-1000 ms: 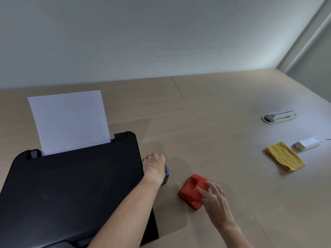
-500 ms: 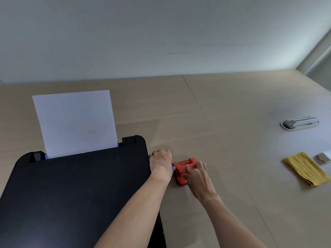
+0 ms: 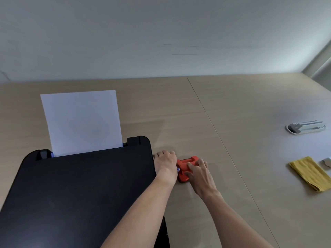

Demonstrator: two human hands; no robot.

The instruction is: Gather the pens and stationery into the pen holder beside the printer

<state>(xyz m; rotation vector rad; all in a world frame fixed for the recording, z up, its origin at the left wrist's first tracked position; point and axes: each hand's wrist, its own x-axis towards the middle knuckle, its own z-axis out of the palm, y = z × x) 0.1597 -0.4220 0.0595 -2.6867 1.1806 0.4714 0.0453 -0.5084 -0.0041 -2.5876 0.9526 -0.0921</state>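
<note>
My left hand (image 3: 165, 162) is closed, knuckles up, right beside the black printer (image 3: 80, 190). It covers the dark pen holder, of which nothing shows. Only the blue tip of a pen (image 3: 178, 169) sticks out at the wrist side. A red hole punch (image 3: 182, 165) lies on the table, touching my left hand. My right hand (image 3: 200, 174) lies over its right half, fingers on top and thumb at the near side.
A white sheet (image 3: 80, 122) stands in the printer's rear feed. Far right on the wooden table (image 3: 232, 140) lie a white and grey desk tool (image 3: 306, 126), a folded yellow cloth (image 3: 309, 173) and a small grey object (image 3: 327, 162) at the frame edge.
My right hand took hold of the red hole punch and slid it left until it sits against my left hand. My left hand stayed beside the printer.
</note>
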